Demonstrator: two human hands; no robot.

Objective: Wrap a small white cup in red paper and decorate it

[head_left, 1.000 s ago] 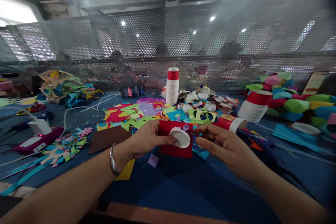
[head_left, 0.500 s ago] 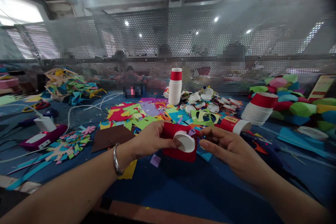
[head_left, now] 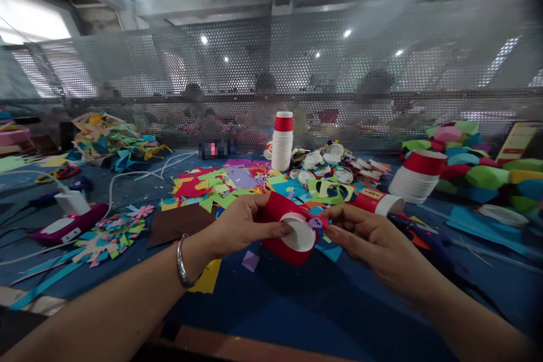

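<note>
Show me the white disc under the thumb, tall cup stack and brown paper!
White disc [head_left: 301, 233], head view: its face.
Tall cup stack [head_left: 282, 148], head view: white side.
Brown paper [head_left: 176, 225], head view: flat top.

Head view, forward and down, hands [head_left: 232, 227] near

Left hand [head_left: 241, 222] and right hand [head_left: 363, 233] just apart, both in thumb pinches

Smooth white paper disc [head_left: 299, 233] against matt red card [head_left: 275, 208]. Left of the disc, a polished metal bracelet [head_left: 181, 261] and a glossy plastic power strip [head_left: 70, 226]; beyond it, smooth paper cups [head_left: 283, 150] and a perforated metal screen [head_left: 237, 68].
</note>
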